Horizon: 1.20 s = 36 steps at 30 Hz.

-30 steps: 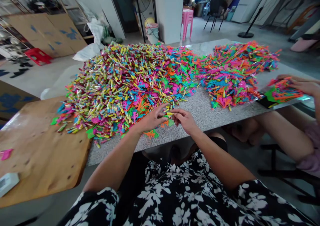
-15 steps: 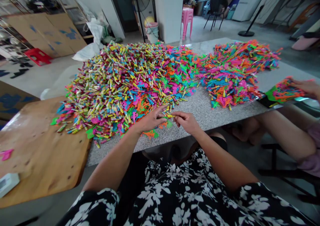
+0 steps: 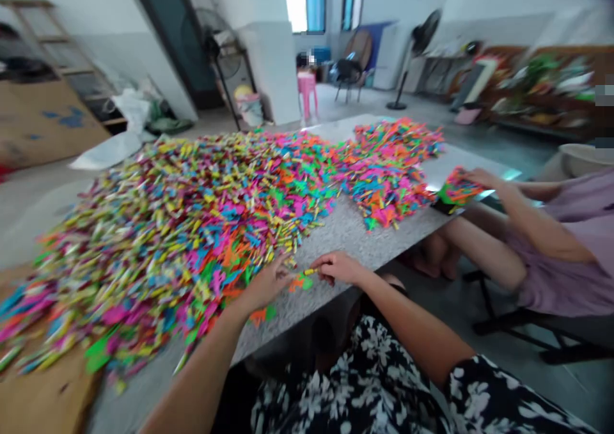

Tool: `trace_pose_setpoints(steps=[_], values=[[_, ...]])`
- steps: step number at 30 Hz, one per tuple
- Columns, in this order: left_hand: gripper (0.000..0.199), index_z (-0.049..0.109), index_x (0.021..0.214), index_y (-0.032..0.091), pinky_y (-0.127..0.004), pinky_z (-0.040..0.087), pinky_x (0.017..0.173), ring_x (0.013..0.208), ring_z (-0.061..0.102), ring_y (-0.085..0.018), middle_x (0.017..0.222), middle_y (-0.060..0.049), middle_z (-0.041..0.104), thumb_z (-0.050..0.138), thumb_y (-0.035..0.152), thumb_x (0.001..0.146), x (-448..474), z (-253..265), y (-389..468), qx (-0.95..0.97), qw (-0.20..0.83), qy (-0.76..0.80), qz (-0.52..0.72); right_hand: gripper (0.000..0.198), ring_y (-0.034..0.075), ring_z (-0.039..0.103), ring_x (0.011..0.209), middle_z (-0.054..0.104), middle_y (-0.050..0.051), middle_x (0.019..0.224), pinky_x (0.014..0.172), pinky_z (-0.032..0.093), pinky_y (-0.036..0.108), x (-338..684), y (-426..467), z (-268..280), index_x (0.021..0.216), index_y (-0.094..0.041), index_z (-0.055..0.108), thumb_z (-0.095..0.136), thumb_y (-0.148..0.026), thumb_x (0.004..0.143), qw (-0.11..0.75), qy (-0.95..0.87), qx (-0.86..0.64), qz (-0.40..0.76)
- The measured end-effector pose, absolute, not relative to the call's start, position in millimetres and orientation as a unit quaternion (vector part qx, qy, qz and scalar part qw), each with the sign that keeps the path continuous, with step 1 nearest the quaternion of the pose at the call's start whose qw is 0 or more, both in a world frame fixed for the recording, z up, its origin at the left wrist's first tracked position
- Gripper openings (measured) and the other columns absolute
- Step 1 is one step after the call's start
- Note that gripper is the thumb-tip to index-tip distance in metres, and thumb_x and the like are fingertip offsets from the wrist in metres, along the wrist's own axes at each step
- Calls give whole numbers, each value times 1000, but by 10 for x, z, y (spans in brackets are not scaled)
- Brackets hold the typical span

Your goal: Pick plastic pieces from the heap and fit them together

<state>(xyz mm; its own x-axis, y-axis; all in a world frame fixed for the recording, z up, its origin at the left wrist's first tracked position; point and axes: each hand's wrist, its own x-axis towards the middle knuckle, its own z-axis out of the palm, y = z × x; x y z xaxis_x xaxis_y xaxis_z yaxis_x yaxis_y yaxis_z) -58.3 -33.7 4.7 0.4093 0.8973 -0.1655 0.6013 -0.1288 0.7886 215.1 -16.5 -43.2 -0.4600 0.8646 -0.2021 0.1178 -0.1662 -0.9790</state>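
Observation:
My right hand (image 3: pixel 339 268) is pinched on a small yellow tube (image 3: pixel 309 271), which points left from the fingertips. Just to its left, my left hand (image 3: pixel 268 284) has thumb and fingers apart, blurred, at the near edge of the big pile of small tubes (image 3: pixel 158 191). Orange and green plastic pieces (image 3: pixel 301 282) lie on the table between my two hands. Another orange piece (image 3: pixel 258 316) is below my left wrist. Bright plastic figures in pink, blue, green and orange mix into the pile's right side.
A second heap of coloured plastic pieces (image 3: pixel 384 178) lies to the right on the grey speckled table (image 3: pixel 336 229). Beyond it a seated person's hand (image 3: pixel 480 179) rests by a dark container of similar pieces (image 3: pixel 448 197). A wooden board (image 3: pixel 62 389) is at lower left.
The camera view has swung right and up, showing more of the seated person. My left hand has drawn slightly away from the yellow tube in my right hand.

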Motion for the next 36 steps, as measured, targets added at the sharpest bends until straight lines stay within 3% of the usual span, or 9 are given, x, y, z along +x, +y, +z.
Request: trace_pose_setpoints(steps=[3,6,10,17,21,25,28,31,36], values=[[52,63,144,24,-42,58,97,103,74,-25,115,-7,78,58,40,95,-665,-220,-188,771,264,541,207,22,10,55,42,69,-1,61,40,44,18,2488,278,-399,90,-16,79,65,-23,75,436,-465,-518,571],[40,73,129,25,-49,53,114,128,69,-29,132,-9,76,55,38,96,-728,-535,-111,816,138,511,231,26,11,57,47,70,0,71,41,44,18,2984,802,-142,100,-16,74,67,-32,81,604,-341,-546,470],[33,79,118,24,-50,55,113,126,70,-30,132,-10,77,56,34,96,-723,-851,-159,849,33,472,236,43,15,72,71,75,4,102,54,56,22,3433,1323,166,126,-23,62,64,-47,90,713,-313,-484,398],[36,81,117,27,-49,57,109,124,71,-29,139,-8,75,50,27,98,-650,-1017,-176,847,-41,484,217,25,24,75,85,77,7,94,78,63,37,2909,1392,-258,110,-20,75,62,-34,93,480,-521,-619,340],[37,81,117,26,-52,56,109,127,69,-30,144,-8,72,48,27,100,-615,-973,-203,844,-34,498,195,48,32,63,132,69,16,141,114,49,47,2267,1146,-692,141,-20,68,65,-36,96,370,-688,-598,179],[35,81,118,26,-51,55,110,128,67,-30,143,-9,72,52,25,99,-562,-892,-270,840,-22,510,182,73,42,46,150,49,22,164,124,33,64,1752,964,-948,158,-21,54,67,-58,97,286,-752,-582,116],[34,81,118,25,-50,54,110,128,67,-30,144,-9,71,53,22,98,-523,-847,-302,831,-23,523,190,71,43,45,150,47,23,165,124,28,68,1559,925,-994,158,-20,54,63,-60,100,266,-772,-566,111],[32,80,116,24,-51,53,112,129,67,-31,144,-11,71,54,21,98,-498,-815,-313,823,-20,530,201,67,36,50,148,53,23,160,125,36,55,1518,904,-988,159,-15,52,60,-50,103,272,-827,-475,123],[29,79,114,23,-53,52,112,129,66,-33,146,-11,70,54,22,99,-495,-798,-307,821,-5,531,208,51,29,58,138,62,19,148,120,45,46,1570,895,-1045,149,-16,60,53,-40,105,361,-819,-430,117]])
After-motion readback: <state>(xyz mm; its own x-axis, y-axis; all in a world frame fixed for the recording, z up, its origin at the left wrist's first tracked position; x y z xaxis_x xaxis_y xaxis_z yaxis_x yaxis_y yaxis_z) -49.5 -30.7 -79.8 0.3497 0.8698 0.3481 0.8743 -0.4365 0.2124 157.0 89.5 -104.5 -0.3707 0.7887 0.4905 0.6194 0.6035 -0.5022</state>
